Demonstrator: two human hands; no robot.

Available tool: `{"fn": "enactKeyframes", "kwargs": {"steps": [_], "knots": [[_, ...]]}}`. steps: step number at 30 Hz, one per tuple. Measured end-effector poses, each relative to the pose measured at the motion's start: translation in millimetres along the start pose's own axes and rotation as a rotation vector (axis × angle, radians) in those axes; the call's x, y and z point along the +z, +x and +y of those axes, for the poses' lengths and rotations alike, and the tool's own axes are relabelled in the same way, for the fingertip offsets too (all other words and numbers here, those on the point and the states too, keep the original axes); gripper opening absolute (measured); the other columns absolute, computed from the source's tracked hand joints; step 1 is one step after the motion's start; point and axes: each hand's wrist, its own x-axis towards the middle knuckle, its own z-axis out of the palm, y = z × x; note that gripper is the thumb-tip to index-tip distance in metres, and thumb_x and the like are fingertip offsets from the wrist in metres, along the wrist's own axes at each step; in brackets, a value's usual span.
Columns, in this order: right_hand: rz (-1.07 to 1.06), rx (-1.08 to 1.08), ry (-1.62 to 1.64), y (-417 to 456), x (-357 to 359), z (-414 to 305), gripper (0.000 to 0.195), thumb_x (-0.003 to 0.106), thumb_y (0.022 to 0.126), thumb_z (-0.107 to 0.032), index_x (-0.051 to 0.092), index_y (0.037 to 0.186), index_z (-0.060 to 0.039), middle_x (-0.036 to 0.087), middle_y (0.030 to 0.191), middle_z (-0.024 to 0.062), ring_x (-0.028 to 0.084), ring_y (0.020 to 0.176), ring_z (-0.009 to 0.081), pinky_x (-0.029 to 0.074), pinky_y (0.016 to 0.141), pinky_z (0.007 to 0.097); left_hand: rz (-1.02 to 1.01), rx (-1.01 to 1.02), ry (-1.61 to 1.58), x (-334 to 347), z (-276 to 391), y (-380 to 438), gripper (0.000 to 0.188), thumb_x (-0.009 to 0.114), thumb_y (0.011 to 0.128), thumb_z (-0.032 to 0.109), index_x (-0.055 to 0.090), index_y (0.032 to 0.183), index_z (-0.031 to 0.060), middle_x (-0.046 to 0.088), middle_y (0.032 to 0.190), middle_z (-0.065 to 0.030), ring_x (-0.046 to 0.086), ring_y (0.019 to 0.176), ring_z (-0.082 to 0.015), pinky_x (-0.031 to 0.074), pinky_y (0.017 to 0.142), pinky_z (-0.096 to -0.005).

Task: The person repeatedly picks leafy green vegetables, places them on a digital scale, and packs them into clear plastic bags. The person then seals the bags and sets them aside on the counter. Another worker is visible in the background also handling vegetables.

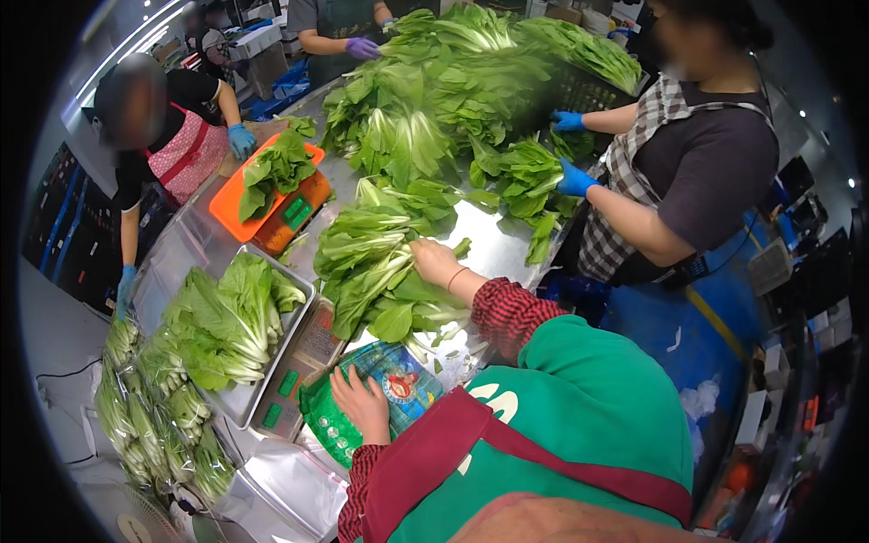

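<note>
My left hand (363, 407) lies flat, fingers spread, on a printed green and blue plastic bag (424, 370) at the table's near edge. Farther forward, my right hand (436, 263) has its fingers curled at the white stem ends of a bunch of leafy greens (370, 254); the fingertips are partly hidden among the stems. More loose greens and torn leaf pieces lie below that hand. Left of the bag is a digital scale (292, 387) with green displays, and on it rests a metal tray (304, 319) holding large leafy greens (231, 326).
A big heap of greens (434, 88) covers the table's far side, beside a dark crate (584, 88). An orange basin (231, 203) sits on another scale. Bagged greens (146, 421) line the left edge. Blue-gloved co-workers stand left and right; one in purple gloves stands opposite.
</note>
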Motion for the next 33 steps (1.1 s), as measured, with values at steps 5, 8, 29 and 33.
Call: {"fn": "enactKeyframes", "kwargs": {"steps": [5, 8, 29, 33], "knots": [[0.074, 0.073, 0.09, 6.8, -8.0, -10.4, 0.042, 0.067, 0.071, -0.017, 0.058, 0.11, -0.0054, 0.059, 0.103, 0.0197, 0.058, 0.097, 0.0345, 0.048, 0.083, 0.0412, 0.043, 0.028, -0.023, 5.7, -8.0, -3.0, 0.042, 0.058, 0.082, 0.017, 0.05, 0.12, 0.0008, 0.043, 0.131, -0.0228, 0.035, 0.125, -0.0404, 0.028, 0.103, -0.0501], [0.159, 0.033, 0.152, 9.2, -30.7, -20.7, 0.036, 0.066, 0.072, -0.021, 0.062, 0.105, -0.0056, 0.064, 0.098, 0.0185, 0.061, 0.092, 0.0342, 0.048, 0.081, 0.0415, 0.027, 0.041, -0.023, 5.0, -10.6, -1.8, 0.042, 0.058, 0.083, 0.02, 0.05, 0.12, 0.0, 0.042, 0.132, -0.0225, 0.035, 0.126, -0.0391, 0.028, 0.104, -0.0502], [0.552, 0.072, -0.165, -49.7, -82.6, 9.8, 0.043, 0.064, 0.075, -0.013, 0.053, 0.115, -0.0039, 0.061, 0.105, 0.0155, 0.058, 0.099, 0.0327, 0.048, 0.085, 0.04, -0.001, 0.005, -0.089, -1.9, -10.6, -1.5, 0.041, 0.06, 0.082, 0.02, 0.053, 0.118, 0.0034, 0.042, 0.132, -0.0194, 0.035, 0.127, -0.0364, 0.027, 0.105, -0.0494], [0.508, -0.383, 0.096, -37.7, -78.0, -30.2, 0.03, 0.06, 0.077, 0.0, 0.06, 0.106, -0.0061, 0.061, 0.106, 0.0115, 0.057, 0.1, 0.0304, 0.047, 0.086, 0.0361, -0.012, 0.0, -0.088, -2.4, -9.3, 0.7, 0.041, 0.06, 0.082, 0.019, 0.053, 0.118, 0.0023, 0.043, 0.132, -0.0187, 0.034, 0.128, -0.036, 0.026, 0.105, -0.0497]]}}
